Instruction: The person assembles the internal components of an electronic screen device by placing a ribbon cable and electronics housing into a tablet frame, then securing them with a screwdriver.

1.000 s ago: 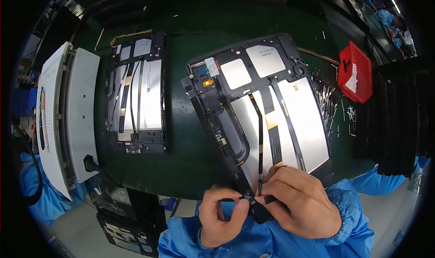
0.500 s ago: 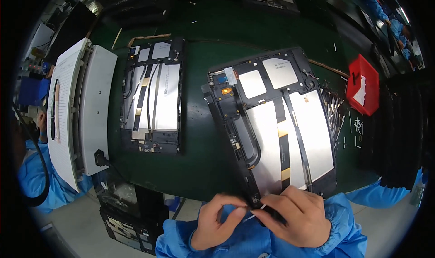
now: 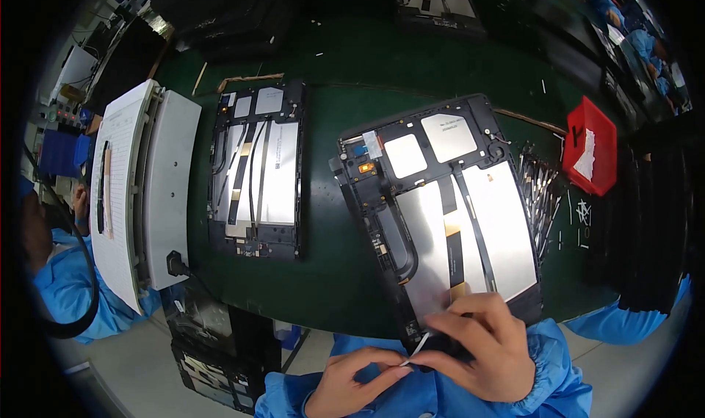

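An opened tablet (image 3: 501, 220) lies tilted on the table's near edge, its silver battery cells, dark flat cables and black frame exposed. At its near corner, my left hand (image 3: 356, 381) pinches one end of a thin white strip (image 3: 419, 344) between thumb and forefinger. My right hand (image 3: 488, 352) is closed by the upper part of that strip, its fingers over the tablet's lower edge. The strip slants up from the left fingertips toward the right ones. What lies under my right fingers is hidden.
A second opened tablet (image 3: 279, 172) lies to the left, beside a white box-shaped device (image 3: 165, 190) with a paper sheet and pens. At right are a pile of thin strips (image 3: 540, 190) and a red tray (image 3: 598, 153). Black stacked panels (image 3: 642, 220) stand at far right.
The view has shifted a little, so the table sits lower in it. My left hand has drawn down from the tablet's corner, and more of the white strip shows between my hands.
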Motion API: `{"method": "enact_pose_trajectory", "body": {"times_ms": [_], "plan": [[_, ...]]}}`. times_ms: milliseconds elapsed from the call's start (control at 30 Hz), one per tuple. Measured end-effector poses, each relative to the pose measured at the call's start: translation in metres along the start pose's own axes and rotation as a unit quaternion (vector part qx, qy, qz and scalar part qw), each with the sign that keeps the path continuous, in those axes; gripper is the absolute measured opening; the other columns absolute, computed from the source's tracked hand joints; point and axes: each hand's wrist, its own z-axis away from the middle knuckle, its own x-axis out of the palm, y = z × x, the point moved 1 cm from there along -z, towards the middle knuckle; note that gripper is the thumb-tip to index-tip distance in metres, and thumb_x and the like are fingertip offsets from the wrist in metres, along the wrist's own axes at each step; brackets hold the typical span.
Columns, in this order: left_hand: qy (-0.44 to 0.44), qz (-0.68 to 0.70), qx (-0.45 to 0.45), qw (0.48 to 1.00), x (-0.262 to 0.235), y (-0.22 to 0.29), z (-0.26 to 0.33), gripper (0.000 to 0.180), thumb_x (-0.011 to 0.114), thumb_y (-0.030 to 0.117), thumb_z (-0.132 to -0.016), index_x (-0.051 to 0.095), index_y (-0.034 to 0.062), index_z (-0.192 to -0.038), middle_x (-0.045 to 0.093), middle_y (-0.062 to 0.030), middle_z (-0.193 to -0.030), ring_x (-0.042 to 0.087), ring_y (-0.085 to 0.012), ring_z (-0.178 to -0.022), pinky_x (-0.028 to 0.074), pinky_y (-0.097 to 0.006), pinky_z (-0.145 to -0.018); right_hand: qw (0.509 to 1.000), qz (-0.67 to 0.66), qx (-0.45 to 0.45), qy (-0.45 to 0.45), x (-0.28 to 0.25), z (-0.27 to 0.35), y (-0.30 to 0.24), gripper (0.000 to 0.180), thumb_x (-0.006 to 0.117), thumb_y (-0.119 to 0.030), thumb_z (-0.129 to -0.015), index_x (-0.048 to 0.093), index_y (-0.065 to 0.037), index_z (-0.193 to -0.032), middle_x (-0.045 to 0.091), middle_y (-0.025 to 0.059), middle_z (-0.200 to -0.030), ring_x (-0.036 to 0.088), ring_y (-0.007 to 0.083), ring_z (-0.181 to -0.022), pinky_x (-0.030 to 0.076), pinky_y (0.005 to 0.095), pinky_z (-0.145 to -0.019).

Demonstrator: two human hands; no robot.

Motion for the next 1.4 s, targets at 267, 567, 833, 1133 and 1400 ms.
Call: {"method": "enact_pose_trajectory", "body": {"times_ms": [267, 567, 833, 1133, 1400], "plan": [[0.009, 0.041, 0.02, 0.999, 0.009, 0.009, -0.004, 0.018, 0.068, 0.001, -0.078, 0.06, -0.0023, -0.094, 0.063, -0.0108, -0.089, 0.06, -0.0154, -0.082, 0.046, -0.026, -0.072, 0.964, -0.203, -0.137, -0.1, -0.013, 0.006, 0.014, 0.019, 0.072, -0.006, -0.074, 0.069, -0.003, -0.092, 0.066, 0.0098, -0.077, 0.066, 0.0217, -0.062, 0.053, 0.026, -0.059], [0.127, -0.361, 0.441, 0.812, 0.009, 0.022, -0.033, 0.03, 0.058, 0.005, -0.082, 0.053, -0.001, -0.111, 0.063, -0.0184, -0.086, 0.055, -0.0311, -0.098, 0.044, -0.041, -0.081, 0.898, -0.21, -0.325, 0.209, 0.013, 0.021, 0.017, 0.04, 0.065, -0.031, -0.073, 0.064, -0.001, -0.099, 0.057, 0.0044, -0.075, 0.049, 0.0163, -0.058, 0.041, 0.0242, -0.059], [0.006, -0.284, 0.482, 0.829, 0.013, 0.038, -0.053, 0.02, 0.067, -0.001, -0.073, 0.056, 0.0052, -0.089, 0.069, -0.0061, -0.076, 0.065, -0.0261, -0.086, 0.041, -0.041, -0.087, 0.873, 0.127, 0.009, 0.471, -0.142, -0.031, 0.115, 0.013, 0.059, -0.002, -0.082, 0.064, 0.003, -0.093, 0.063, 0.0115, -0.076, 0.059, 0.017, -0.067, 0.046, 0.0237, -0.065], [0.07, -0.154, 0.361, 0.917, -0.004, 0.034, -0.075, 0.02, 0.079, 0.012, -0.065, 0.068, 0.0088, -0.082, 0.066, -0.0132, -0.101, 0.054, -0.03, -0.113, 0.03, -0.043, -0.102, 0.997, 0.001, -0.046, 0.065, -0.081, -0.003, 0.052, 0.025, 0.057, -0.003, -0.085, 0.059, 0.003, -0.109, 0.046, 0.0137, -0.101, 0.049, 0.0181, -0.08, 0.042, 0.0264, -0.07], [0.064, -0.134, 0.317, 0.937, -0.009, 0.035, -0.09, 0.013, 0.077, 0.01, -0.066, 0.069, 0.0108, -0.076, 0.07, -0.0023, -0.088, 0.061, -0.0187, -0.098, 0.03, -0.037, -0.098, 0.972, 0.055, -0.229, 0.025, -0.006, 0.004, 0.04, 0.027, 0.076, -0.006, -0.057, 0.07, -0.009, -0.083, 0.056, 0.0015, -0.07, 0.056, 0.0163, -0.068, 0.045, 0.0258, -0.059]]}}
